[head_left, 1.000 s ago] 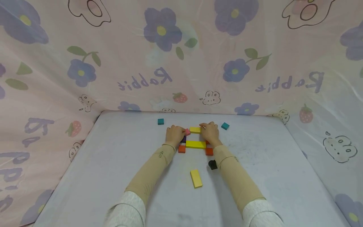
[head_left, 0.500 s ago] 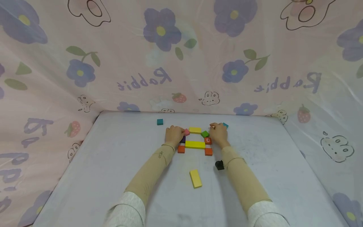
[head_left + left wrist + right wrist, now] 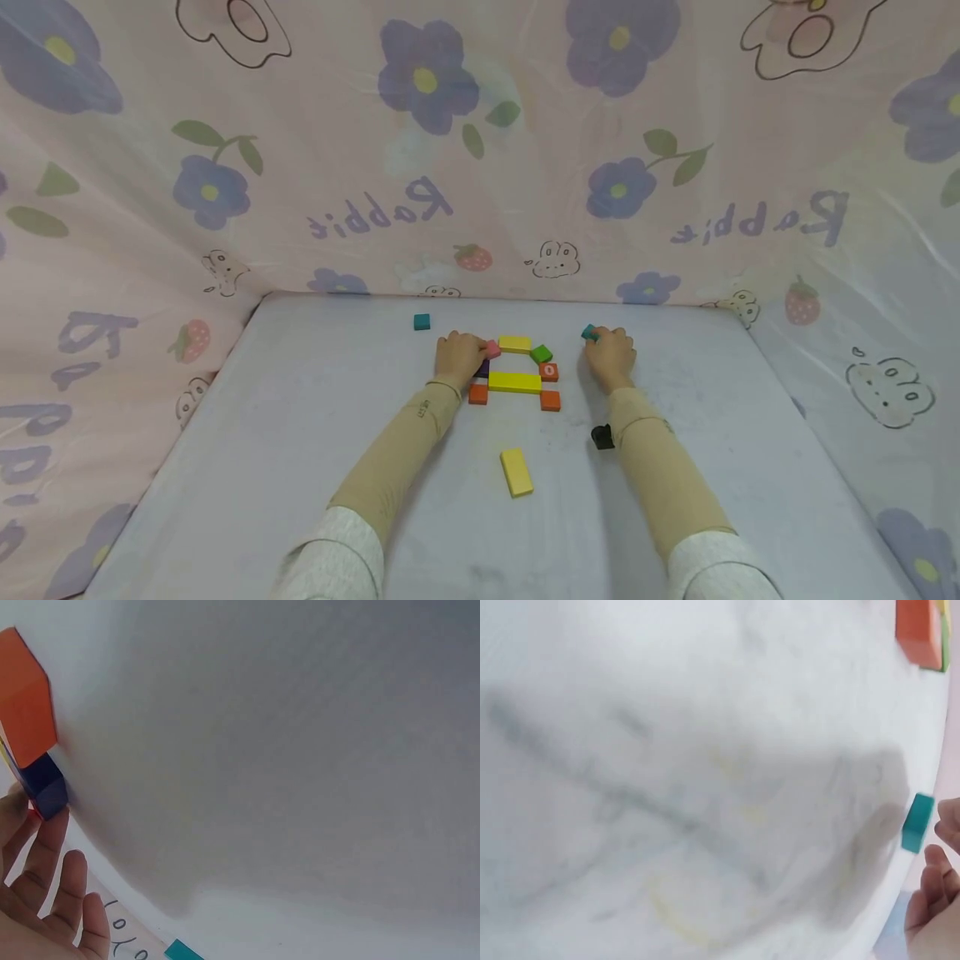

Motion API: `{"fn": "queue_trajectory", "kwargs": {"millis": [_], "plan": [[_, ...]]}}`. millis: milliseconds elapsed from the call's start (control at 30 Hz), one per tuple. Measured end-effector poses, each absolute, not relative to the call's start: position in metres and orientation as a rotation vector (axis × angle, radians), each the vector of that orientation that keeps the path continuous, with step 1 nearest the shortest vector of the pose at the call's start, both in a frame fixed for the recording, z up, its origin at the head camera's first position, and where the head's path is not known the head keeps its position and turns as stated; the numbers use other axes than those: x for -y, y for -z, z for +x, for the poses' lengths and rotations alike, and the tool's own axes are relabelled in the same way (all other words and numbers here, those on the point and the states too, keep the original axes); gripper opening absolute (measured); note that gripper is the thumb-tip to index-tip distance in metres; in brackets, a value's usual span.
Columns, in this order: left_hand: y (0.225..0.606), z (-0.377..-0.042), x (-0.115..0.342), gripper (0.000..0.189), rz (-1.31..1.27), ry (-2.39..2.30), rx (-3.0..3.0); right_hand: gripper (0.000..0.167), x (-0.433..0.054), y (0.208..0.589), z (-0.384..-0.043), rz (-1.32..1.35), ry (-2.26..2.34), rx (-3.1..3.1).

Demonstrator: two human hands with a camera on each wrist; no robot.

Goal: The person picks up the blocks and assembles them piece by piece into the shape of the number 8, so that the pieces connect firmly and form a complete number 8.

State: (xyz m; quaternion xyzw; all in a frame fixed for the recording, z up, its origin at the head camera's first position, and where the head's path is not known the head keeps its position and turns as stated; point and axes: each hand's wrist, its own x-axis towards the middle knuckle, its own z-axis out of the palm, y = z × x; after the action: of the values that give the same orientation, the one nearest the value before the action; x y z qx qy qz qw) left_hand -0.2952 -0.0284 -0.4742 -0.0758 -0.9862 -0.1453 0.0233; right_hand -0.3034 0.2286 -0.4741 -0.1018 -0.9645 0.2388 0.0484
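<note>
In the head view my left hand (image 3: 459,357) holds the small pink block (image 3: 492,349) with its fingertips, at the upper left of a block outline. A dark purple block (image 3: 45,786) lies under those fingers, with an orange block (image 3: 26,701) beside it in the left wrist view. My right hand (image 3: 611,358) is over the table's right side, fingertips right at a teal block (image 3: 589,332). From the right wrist, that teal block (image 3: 917,823) sits just beyond the parted thumb and fingers. A green block (image 3: 541,354) and an orange block marked with a ring (image 3: 549,372) form the outline's right side.
Two yellow blocks, one short (image 3: 515,344) and one long (image 3: 515,382), bridge the outline. Orange blocks (image 3: 477,394) mark its lower corners. Another yellow block (image 3: 517,472) lies nearer, a black piece (image 3: 602,437) by the right forearm, a second teal block (image 3: 422,322) at the back left.
My right hand has moved right, from the outline's upper right corner to the teal block, uncovering the green and ringed orange blocks. The black piece shifts right with that forearm. My left hand stays put.
</note>
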Motion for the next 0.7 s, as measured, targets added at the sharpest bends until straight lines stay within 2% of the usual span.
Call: {"fn": "queue_trajectory", "kwargs": {"millis": [200, 500, 700], "plan": [[0.471, -0.294, 0.029, 0.025, -0.236, 0.482, 3.051, 0.042, -0.236, 0.475, -0.300, -0.314, -0.682, 2.996], [0.475, -0.300, 0.029, 0.030, -0.207, 0.479, 3.040, 0.043, -0.243, 0.472, -0.295, -0.163, -0.533, 3.087], [0.480, -0.304, 0.033, 0.033, -0.136, 0.667, 3.062, 0.046, -0.248, 0.476, -0.297, -0.154, -0.513, 3.118]]}}
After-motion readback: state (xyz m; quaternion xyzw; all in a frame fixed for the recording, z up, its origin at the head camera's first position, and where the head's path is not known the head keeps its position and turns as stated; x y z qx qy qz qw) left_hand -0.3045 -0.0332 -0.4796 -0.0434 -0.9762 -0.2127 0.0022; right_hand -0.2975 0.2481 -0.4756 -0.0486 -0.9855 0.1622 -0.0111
